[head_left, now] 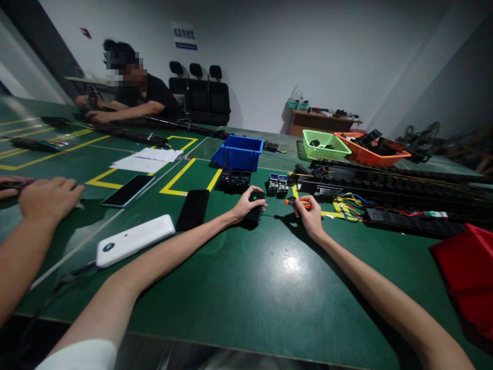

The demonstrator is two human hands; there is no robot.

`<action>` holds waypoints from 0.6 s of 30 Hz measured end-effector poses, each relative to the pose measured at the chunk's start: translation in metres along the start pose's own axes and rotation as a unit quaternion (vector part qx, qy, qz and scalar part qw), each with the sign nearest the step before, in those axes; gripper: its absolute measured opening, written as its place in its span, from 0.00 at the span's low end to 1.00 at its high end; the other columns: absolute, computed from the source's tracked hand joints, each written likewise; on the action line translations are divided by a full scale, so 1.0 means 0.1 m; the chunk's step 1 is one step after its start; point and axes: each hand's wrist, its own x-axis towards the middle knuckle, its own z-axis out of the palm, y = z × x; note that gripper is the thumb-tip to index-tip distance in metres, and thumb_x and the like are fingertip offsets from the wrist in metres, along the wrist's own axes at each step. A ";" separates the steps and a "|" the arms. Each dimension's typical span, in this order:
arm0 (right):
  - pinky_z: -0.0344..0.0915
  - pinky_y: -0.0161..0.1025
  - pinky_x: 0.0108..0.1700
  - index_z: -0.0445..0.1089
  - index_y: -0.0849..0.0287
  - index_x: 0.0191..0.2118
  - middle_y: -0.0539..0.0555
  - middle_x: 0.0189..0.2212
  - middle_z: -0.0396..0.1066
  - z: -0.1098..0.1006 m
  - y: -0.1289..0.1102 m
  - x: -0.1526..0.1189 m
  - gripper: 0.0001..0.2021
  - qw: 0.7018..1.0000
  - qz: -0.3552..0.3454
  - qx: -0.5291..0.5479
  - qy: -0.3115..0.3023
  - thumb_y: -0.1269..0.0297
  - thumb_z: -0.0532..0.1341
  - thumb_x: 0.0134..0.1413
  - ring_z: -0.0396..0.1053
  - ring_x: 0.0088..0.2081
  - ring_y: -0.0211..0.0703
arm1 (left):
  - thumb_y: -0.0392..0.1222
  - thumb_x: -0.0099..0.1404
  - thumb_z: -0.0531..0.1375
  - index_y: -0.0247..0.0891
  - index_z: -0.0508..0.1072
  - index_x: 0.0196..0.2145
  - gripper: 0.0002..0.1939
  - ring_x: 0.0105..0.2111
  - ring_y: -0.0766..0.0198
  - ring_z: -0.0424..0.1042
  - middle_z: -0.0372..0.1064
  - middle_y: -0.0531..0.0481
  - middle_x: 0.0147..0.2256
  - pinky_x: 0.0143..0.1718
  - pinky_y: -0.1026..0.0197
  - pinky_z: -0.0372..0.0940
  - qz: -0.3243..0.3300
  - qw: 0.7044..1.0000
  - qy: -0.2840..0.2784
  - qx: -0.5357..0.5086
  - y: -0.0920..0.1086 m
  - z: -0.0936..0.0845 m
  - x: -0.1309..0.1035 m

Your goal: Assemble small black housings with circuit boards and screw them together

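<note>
My left hand [248, 204] is closed around a small black box-shaped device [252, 218] just above the green table. A green mark shows on its face. To its right, my right hand [309, 211] grips a screwdriver [292, 202] with an orange and black handle, its thin shaft pointing left at the black device. A small gap seems to lie between the tip and the device. Behind my hands stand two small units with bluish tops [278, 184] and a group of black modules [234, 180].
A blue bin [242, 152], a green basket [323, 149], an orange basket [393, 158] and a red bin [468, 277] stand around. Black rails with wires [358, 180] lie right. Left are phones [192, 209], a white power bank [134, 240], and a co-worker's hand [52, 198]. Another person [142, 97] works opposite.
</note>
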 end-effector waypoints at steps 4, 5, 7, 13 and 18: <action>0.65 0.35 0.27 0.65 0.54 0.36 0.46 0.24 0.68 0.00 0.03 0.01 0.12 1.000 -0.023 0.001 0.014 0.56 0.66 0.51 0.67 0.24 0.37 | 0.44 0.53 0.69 0.39 0.62 0.45 0.26 0.31 0.62 0.77 0.69 0.52 0.33 0.34 0.57 0.73 -0.003 1.000 0.007 0.009 0.00 0.01 0.00; 0.66 0.36 0.28 0.65 0.54 0.37 0.47 0.26 0.68 -0.01 0.04 0.02 0.12 0.999 -0.028 0.004 0.016 0.57 0.66 0.51 0.67 0.25 0.37 | 0.44 0.54 0.69 0.39 0.62 0.45 0.25 0.31 0.62 0.77 0.69 0.52 0.33 0.34 0.57 0.73 -0.003 1.000 0.007 0.009 0.00 0.01 0.00; 0.68 0.37 0.31 0.65 0.54 0.39 0.47 0.29 0.70 -0.01 0.05 0.03 0.13 0.999 -0.030 0.015 0.022 0.58 0.67 0.50 0.69 0.27 0.38 | 0.44 0.54 0.69 0.39 0.62 0.45 0.26 0.31 0.62 0.77 0.69 0.52 0.33 0.34 0.57 0.72 -0.003 1.000 0.007 0.008 -0.01 0.01 0.01; 0.69 0.38 0.38 0.65 0.53 0.39 0.47 0.34 0.70 -0.01 0.01 0.02 0.16 0.999 -0.025 0.037 0.018 0.59 0.69 0.47 0.71 0.33 0.39 | 0.44 0.53 0.69 0.39 0.62 0.45 0.26 0.30 0.63 0.77 0.69 0.52 0.32 0.33 0.58 0.72 -0.003 1.000 0.012 0.011 -0.02 0.01 0.01; 0.69 0.38 0.33 0.65 0.54 0.38 0.47 0.28 0.69 0.00 -0.02 0.01 0.13 1.000 -0.010 0.015 0.002 0.55 0.65 0.51 0.69 0.28 0.39 | 0.44 0.53 0.69 0.39 0.62 0.44 0.25 0.31 0.63 0.77 0.68 0.53 0.33 0.34 0.58 0.73 0.018 0.999 0.022 0.027 -0.03 0.02 0.00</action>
